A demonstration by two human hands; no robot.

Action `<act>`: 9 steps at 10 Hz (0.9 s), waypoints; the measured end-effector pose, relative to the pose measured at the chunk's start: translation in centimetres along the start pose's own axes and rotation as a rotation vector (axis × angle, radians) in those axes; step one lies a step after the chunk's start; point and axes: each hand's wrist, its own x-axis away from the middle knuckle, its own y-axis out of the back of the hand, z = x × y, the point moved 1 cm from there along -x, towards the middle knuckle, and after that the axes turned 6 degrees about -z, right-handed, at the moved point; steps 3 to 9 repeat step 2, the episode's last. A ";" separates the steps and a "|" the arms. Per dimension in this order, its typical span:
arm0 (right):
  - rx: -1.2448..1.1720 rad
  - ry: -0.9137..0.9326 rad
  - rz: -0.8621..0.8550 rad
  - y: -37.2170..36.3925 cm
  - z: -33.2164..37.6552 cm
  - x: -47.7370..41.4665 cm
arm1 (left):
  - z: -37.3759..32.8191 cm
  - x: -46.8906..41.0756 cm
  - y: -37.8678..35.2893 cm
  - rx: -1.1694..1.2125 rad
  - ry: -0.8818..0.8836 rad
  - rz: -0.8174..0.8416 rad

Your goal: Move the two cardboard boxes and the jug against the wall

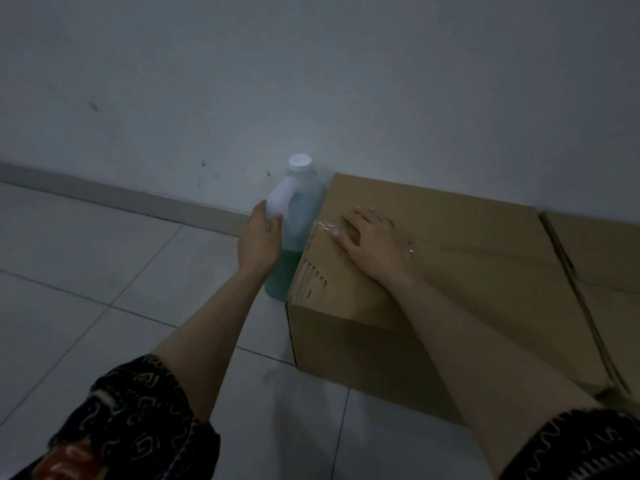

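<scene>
A translucent jug (298, 216) with a white cap and green liquid in its lower part stands on the floor, close to the wall and touching the left side of a cardboard box (450, 271). My left hand (259, 240) is wrapped around the jug's white handle. My right hand (372, 242) lies flat, fingers spread, on the taped top of that box near its left edge. A second cardboard box (602, 251) sits right beside the first, at the right edge of view. Both boxes' far sides meet the wall.
A pale wall (311, 81) with a low skirting board (121, 199) runs across the back. Light floor tiles (86, 289) spread to the left and in front of the boxes. Dark patterned sleeves cover both upper arms.
</scene>
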 end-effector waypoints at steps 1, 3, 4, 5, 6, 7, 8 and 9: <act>-0.012 -0.021 0.036 2.0 -0.6 0.7 | -3.7 -0.6 0.2 -0.019 -0.064 -0.005; -0.065 -0.057 -0.012 5.3 -1.1 0.6 | -7.6 -1.2 -0.6 -0.075 -0.137 0.107; -0.065 -0.057 -0.012 5.3 -1.1 0.6 | -7.6 -1.2 -0.6 -0.075 -0.137 0.107; -0.065 -0.057 -0.012 5.3 -1.1 0.6 | -7.6 -1.2 -0.6 -0.075 -0.137 0.107; -0.065 -0.057 -0.012 5.3 -1.1 0.6 | -7.6 -1.2 -0.6 -0.075 -0.137 0.107; -0.065 -0.057 -0.012 5.3 -1.1 0.6 | -7.6 -1.2 -0.6 -0.075 -0.137 0.107; -0.065 -0.057 -0.012 5.3 -1.1 0.6 | -7.6 -1.2 -0.6 -0.075 -0.137 0.107; -0.065 -0.057 -0.012 5.3 -1.1 0.6 | -7.6 -1.2 -0.6 -0.075 -0.137 0.107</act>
